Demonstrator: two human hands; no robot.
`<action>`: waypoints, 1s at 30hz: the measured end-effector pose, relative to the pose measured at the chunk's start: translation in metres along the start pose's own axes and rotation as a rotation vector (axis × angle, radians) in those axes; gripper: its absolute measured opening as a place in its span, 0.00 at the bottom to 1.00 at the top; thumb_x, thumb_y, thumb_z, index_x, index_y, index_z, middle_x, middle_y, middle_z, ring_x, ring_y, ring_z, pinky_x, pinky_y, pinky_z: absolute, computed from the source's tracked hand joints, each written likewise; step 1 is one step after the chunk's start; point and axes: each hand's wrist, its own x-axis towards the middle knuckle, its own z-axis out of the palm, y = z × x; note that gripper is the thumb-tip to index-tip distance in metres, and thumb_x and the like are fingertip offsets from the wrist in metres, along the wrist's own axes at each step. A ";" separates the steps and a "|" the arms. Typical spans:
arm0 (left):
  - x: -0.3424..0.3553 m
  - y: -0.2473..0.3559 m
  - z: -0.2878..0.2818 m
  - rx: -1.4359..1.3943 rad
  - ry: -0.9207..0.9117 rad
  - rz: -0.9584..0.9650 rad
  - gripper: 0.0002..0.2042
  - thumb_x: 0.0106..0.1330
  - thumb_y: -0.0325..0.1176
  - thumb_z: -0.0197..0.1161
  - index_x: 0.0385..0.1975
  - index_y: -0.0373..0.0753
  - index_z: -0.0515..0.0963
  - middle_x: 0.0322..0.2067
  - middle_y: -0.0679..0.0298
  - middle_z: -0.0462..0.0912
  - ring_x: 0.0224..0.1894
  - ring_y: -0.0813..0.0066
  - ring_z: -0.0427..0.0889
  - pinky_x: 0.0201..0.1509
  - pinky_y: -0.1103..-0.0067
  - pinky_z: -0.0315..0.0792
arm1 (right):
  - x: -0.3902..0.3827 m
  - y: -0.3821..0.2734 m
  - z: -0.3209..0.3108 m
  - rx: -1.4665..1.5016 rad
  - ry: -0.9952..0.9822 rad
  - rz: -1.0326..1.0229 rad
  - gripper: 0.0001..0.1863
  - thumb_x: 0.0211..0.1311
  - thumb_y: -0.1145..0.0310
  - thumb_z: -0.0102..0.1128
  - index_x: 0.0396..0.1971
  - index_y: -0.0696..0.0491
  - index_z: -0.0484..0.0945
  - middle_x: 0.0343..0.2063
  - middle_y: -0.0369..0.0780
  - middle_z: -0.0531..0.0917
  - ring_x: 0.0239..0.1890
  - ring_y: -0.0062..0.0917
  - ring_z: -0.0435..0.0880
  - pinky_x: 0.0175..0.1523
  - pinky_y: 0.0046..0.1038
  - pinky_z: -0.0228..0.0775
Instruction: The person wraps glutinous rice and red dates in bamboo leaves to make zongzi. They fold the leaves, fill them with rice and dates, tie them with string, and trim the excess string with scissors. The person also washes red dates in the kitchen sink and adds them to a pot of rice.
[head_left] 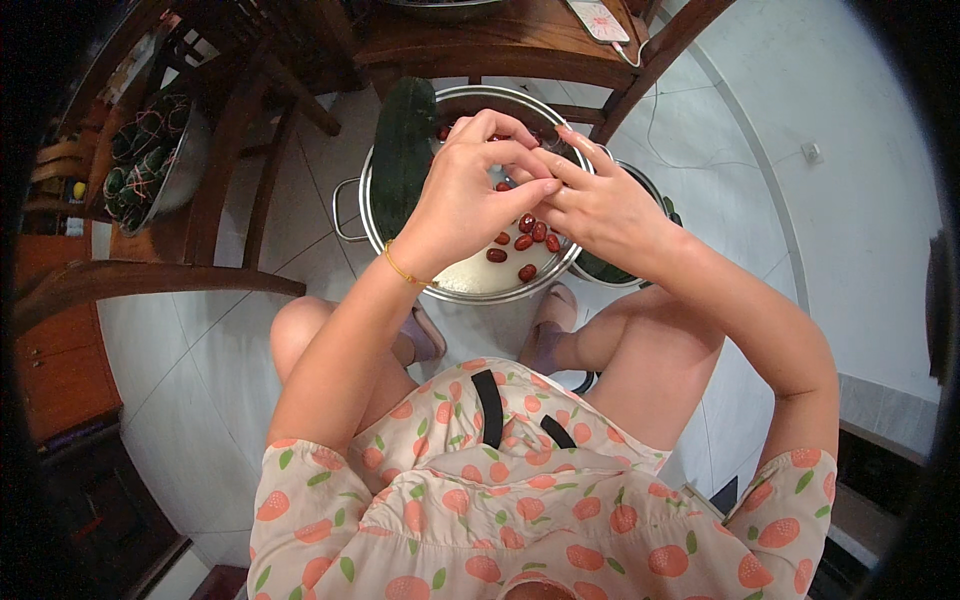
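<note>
Both hands meet above a wide metal pot [487, 297] holding white rice [462, 275] and several red dates [497, 255]. My left hand [470, 185] has its fingers bent, with thumb and fingertips closed around the fingers of my right hand [605, 205]. The right fingers stretch forward, partly covered by the left ones. Anything small between the fingers is hidden. A long dark green leaf [402, 150] leans over the pot's left side, beside my left wrist, and is not gripped.
A second basin [612, 275] with green leaves sits behind the pot's right side. On a wooden chair [270, 275] at left, a metal bowl [185, 165] holds several string-tied leaf bundles [140, 170]. A phone [600, 18] with a white cable [652, 125] lies on another wooden seat [480, 45].
</note>
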 end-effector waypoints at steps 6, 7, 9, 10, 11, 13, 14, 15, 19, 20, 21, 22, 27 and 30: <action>0.005 -0.005 -0.010 -0.489 0.071 -0.274 0.05 0.65 0.27 0.65 0.32 0.32 0.83 0.34 0.61 0.86 0.38 0.78 0.83 0.47 0.80 0.77 | 0.000 0.000 -0.004 -0.047 -0.005 -0.017 0.19 0.56 0.67 0.55 0.49 0.47 0.79 0.62 0.31 0.72 0.70 0.25 0.61 0.77 0.46 0.41; 0.006 -0.006 -0.014 -0.570 0.064 -0.328 0.06 0.67 0.29 0.63 0.34 0.32 0.82 0.36 0.60 0.86 0.40 0.77 0.83 0.49 0.80 0.76 | 0.000 0.000 -0.005 -0.037 -0.005 -0.019 0.19 0.56 0.67 0.55 0.50 0.47 0.78 0.62 0.32 0.72 0.70 0.25 0.61 0.77 0.45 0.41; 0.008 -0.009 -0.022 -0.708 0.080 -0.403 0.07 0.70 0.31 0.61 0.37 0.34 0.79 0.35 0.59 0.86 0.43 0.73 0.85 0.53 0.78 0.76 | -0.002 0.002 -0.007 -0.023 -0.059 -0.016 0.19 0.57 0.67 0.55 0.50 0.48 0.77 0.63 0.33 0.70 0.70 0.25 0.61 0.77 0.44 0.42; 0.008 -0.010 -0.025 -0.726 0.090 -0.428 0.07 0.70 0.32 0.61 0.37 0.34 0.79 0.35 0.59 0.86 0.43 0.72 0.85 0.54 0.77 0.76 | -0.004 0.002 -0.007 -0.019 -0.014 -0.020 0.19 0.57 0.67 0.55 0.50 0.48 0.77 0.63 0.33 0.71 0.70 0.26 0.62 0.77 0.44 0.44; 0.009 -0.011 -0.028 -0.743 0.112 -0.454 0.07 0.70 0.32 0.61 0.37 0.35 0.79 0.35 0.59 0.86 0.43 0.72 0.85 0.55 0.76 0.75 | -0.007 0.004 -0.009 -0.007 -0.005 -0.024 0.19 0.57 0.67 0.55 0.49 0.48 0.77 0.63 0.33 0.71 0.69 0.26 0.63 0.76 0.43 0.46; 0.010 -0.012 -0.035 -0.825 0.136 -0.444 0.06 0.70 0.33 0.61 0.37 0.37 0.79 0.32 0.62 0.86 0.43 0.70 0.85 0.58 0.74 0.73 | -0.018 0.008 -0.009 0.056 0.032 -0.020 0.18 0.56 0.68 0.55 0.48 0.49 0.78 0.62 0.34 0.72 0.68 0.27 0.65 0.75 0.43 0.51; 0.010 -0.012 -0.038 -0.816 0.159 -0.469 0.06 0.70 0.33 0.62 0.37 0.38 0.79 0.32 0.63 0.86 0.43 0.70 0.85 0.58 0.73 0.73 | -0.025 0.010 -0.008 0.106 0.055 -0.011 0.17 0.56 0.69 0.55 0.48 0.49 0.77 0.62 0.35 0.72 0.66 0.28 0.67 0.73 0.42 0.53; 0.011 -0.011 -0.041 -0.821 0.178 -0.478 0.06 0.69 0.33 0.62 0.37 0.38 0.79 0.31 0.64 0.86 0.43 0.70 0.85 0.58 0.73 0.73 | -0.036 0.013 -0.005 0.155 0.078 -0.003 0.17 0.56 0.70 0.55 0.48 0.49 0.77 0.61 0.35 0.73 0.65 0.29 0.69 0.72 0.42 0.56; 0.013 -0.006 -0.050 -0.913 0.181 -0.401 0.06 0.68 0.32 0.64 0.38 0.36 0.80 0.30 0.63 0.86 0.42 0.73 0.85 0.54 0.76 0.75 | -0.107 0.036 0.016 0.345 0.060 0.354 0.19 0.52 0.73 0.62 0.47 0.47 0.78 0.53 0.37 0.77 0.59 0.32 0.73 0.70 0.37 0.60; 0.014 -0.005 -0.051 -0.919 0.195 -0.418 0.07 0.67 0.32 0.64 0.39 0.35 0.80 0.31 0.61 0.86 0.41 0.74 0.85 0.52 0.78 0.76 | -0.129 0.039 0.027 0.468 0.040 0.538 0.21 0.51 0.75 0.64 0.48 0.47 0.77 0.52 0.37 0.78 0.59 0.32 0.73 0.70 0.36 0.60; 0.014 -0.006 -0.050 -0.935 0.163 -0.362 0.07 0.67 0.31 0.64 0.39 0.35 0.80 0.31 0.61 0.86 0.41 0.73 0.85 0.52 0.78 0.76 | -0.152 0.041 0.039 0.409 -0.062 0.662 0.23 0.50 0.76 0.65 0.49 0.47 0.76 0.54 0.37 0.77 0.59 0.33 0.73 0.70 0.38 0.58; 0.014 -0.006 -0.049 -0.933 0.151 -0.351 0.07 0.67 0.31 0.64 0.38 0.35 0.80 0.31 0.61 0.86 0.41 0.73 0.85 0.52 0.78 0.75 | -0.175 0.042 0.050 0.350 -0.236 0.840 0.25 0.50 0.77 0.66 0.50 0.48 0.75 0.55 0.38 0.76 0.59 0.34 0.73 0.71 0.41 0.56; -0.002 -0.003 -0.076 -0.658 0.204 -0.293 0.05 0.68 0.29 0.62 0.38 0.34 0.80 0.36 0.55 0.86 0.43 0.67 0.85 0.56 0.73 0.74 | -0.277 0.007 0.077 0.336 -0.279 0.931 0.27 0.51 0.74 0.68 0.54 0.47 0.73 0.58 0.39 0.74 0.60 0.36 0.72 0.71 0.52 0.50; -0.041 0.015 -0.147 -0.550 0.407 -0.134 0.14 0.67 0.36 0.62 0.49 0.36 0.76 0.43 0.51 0.84 0.51 0.56 0.81 0.68 0.59 0.66 | -0.320 -0.021 0.085 0.497 -0.222 1.139 0.26 0.52 0.73 0.68 0.53 0.47 0.73 0.58 0.40 0.74 0.61 0.36 0.72 0.71 0.52 0.51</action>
